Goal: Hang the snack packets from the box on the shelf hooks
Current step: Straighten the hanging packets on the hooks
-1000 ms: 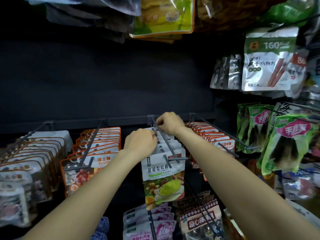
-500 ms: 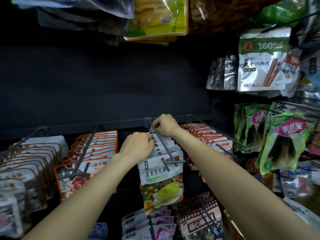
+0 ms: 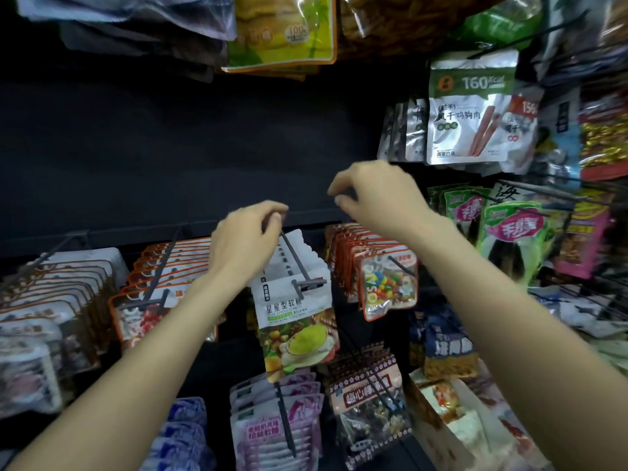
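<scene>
White star-candy packets hang on a grey metal hook. Left hand pinches the hook's rear end; right hand hovers apart above, fingers loosely curled, holding nothing

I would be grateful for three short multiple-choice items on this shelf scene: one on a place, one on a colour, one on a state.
1. Where is the left hand?
A. at the back of the white packets' hook
B. in the box
C. on the top shelf

2. What colour edges the candy packet?
A. blue
B. orange
C. black

3. What does the right hand hold?
A. a packet
B. a hook
C. nothing

Answers: 1 A, its fingers meet the rod there; 2 B, an orange border shows; 3 C, its curled fingers hang free above the rows.
</scene>
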A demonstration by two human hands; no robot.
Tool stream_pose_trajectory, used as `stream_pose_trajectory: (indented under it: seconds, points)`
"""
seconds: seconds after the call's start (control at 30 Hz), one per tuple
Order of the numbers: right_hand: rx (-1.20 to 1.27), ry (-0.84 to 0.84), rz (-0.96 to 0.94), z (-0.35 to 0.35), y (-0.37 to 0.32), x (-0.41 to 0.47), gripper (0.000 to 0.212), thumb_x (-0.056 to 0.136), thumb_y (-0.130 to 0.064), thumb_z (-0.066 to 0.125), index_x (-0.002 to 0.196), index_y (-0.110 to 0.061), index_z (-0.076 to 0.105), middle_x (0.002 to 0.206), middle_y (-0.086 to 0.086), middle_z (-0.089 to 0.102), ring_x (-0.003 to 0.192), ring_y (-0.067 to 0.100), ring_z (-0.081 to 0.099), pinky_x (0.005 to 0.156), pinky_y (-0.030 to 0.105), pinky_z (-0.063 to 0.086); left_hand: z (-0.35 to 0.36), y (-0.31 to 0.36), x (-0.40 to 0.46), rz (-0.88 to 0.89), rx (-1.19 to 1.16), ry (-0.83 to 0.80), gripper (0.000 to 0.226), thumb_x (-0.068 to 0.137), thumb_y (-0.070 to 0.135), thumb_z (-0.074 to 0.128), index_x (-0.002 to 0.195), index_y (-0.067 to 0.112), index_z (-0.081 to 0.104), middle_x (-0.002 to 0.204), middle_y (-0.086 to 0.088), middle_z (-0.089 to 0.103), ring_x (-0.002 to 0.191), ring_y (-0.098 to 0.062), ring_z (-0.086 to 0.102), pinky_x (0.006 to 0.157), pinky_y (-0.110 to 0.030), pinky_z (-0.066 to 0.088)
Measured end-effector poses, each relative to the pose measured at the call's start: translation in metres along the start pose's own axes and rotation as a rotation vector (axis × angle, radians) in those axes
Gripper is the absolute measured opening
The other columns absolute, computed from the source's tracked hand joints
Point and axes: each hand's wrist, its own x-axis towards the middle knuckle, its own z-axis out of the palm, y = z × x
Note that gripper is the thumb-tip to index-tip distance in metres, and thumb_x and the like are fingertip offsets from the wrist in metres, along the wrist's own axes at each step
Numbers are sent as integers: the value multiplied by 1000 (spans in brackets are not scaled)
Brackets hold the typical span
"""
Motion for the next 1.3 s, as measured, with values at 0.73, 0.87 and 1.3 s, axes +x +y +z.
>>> stream_pose_trajectory:
  seconds: [0.73, 0.87, 1.3]
  points:
    - [410, -83, 221, 70, 138, -87, 33, 90, -8, 54, 120, -15, 64, 122, 3, 64, 114, 23, 57, 94, 40, 47, 107, 120, -39, 45, 112, -374, 45, 94, 18, 44, 139, 15, 42, 140, -1, 47, 129, -19, 39, 100, -34, 37]
    - [389, -184, 127, 99, 142, -80, 40, 88, -7, 56, 127, -15, 61, 134, 5, 56, 124, 27, 48, 100, 48, 42, 135, 108, -28, 67, 219, -392, 46, 95, 21, 43, 140, 9, 41, 143, -6, 45, 132, -22, 38, 108, -34, 30]
    - [467, -102, 57, 106, 145, -81, 4, 89, -18, 60, 91, -15, 59, 100, 0, 61, 106, 23, 51, 88, 45, 45, 140, 107, -38, 162, 152, -268, 33, 91, 18, 48, 122, 15, 58, 122, -1, 61, 117, -19, 51, 99, -30, 35]
